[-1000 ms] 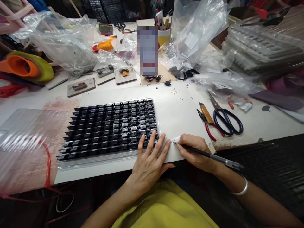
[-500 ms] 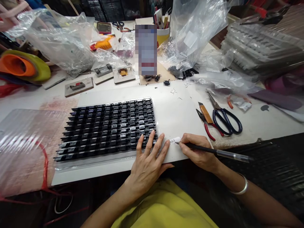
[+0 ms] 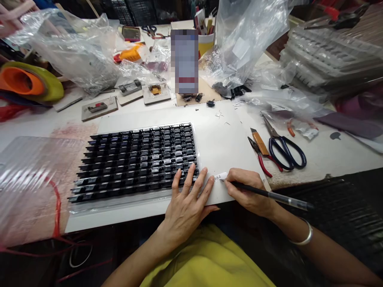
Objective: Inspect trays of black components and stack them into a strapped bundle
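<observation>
The right hand point(image 3: 249, 191) is closed around a slim black pen point(image 3: 269, 194), its tip resting on a small white paper label point(image 3: 220, 175) that lies on the near right part of a white rectangular board point(image 3: 221, 139). The pen's barrel runs off to the right, past the wrist. Just left of the label, the left hand point(image 3: 187, 203) lies flat and unclenched, grasping nothing, with its fingertips point(image 3: 178, 172) on the near right corner of a clear plastic tray of black electronic parts point(image 3: 137, 161). That tray fills the left half of the board. To the right, off the board, lie red-handled pliers point(image 3: 259, 156), an orange utility knife point(image 3: 259, 142) and blue-handled scissors point(image 3: 284, 148).
</observation>
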Demonstrator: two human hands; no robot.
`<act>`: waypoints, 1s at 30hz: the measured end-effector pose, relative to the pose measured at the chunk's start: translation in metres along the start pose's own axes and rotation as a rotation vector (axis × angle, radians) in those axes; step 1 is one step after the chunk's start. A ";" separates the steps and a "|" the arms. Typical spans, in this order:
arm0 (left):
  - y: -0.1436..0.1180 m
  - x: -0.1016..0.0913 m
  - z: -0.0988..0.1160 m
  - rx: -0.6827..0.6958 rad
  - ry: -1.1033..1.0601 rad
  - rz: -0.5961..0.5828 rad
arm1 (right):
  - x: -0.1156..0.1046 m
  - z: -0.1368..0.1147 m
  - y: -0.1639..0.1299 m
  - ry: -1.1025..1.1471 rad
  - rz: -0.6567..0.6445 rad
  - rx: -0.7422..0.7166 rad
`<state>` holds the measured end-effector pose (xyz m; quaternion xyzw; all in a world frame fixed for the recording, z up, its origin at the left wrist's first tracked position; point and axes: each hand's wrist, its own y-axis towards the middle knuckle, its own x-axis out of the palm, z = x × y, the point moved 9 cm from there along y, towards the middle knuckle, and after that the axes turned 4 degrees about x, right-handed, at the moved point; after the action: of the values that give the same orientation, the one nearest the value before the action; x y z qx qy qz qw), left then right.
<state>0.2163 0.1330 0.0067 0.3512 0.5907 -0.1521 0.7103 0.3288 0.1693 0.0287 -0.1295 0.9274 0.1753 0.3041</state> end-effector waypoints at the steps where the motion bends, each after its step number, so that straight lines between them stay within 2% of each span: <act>1: 0.000 0.000 0.000 0.000 0.000 0.002 | 0.000 0.000 0.000 -0.002 0.001 0.002; 26: 0.000 0.001 0.000 0.002 0.006 0.000 | 0.001 -0.001 0.002 -0.026 0.015 0.017; 30: -0.001 0.001 0.000 -0.003 -0.010 0.005 | -0.005 0.010 0.001 0.057 0.024 0.104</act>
<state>0.2157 0.1330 0.0057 0.3509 0.5867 -0.1514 0.7139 0.3373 0.1752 0.0246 -0.1074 0.9451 0.1266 0.2816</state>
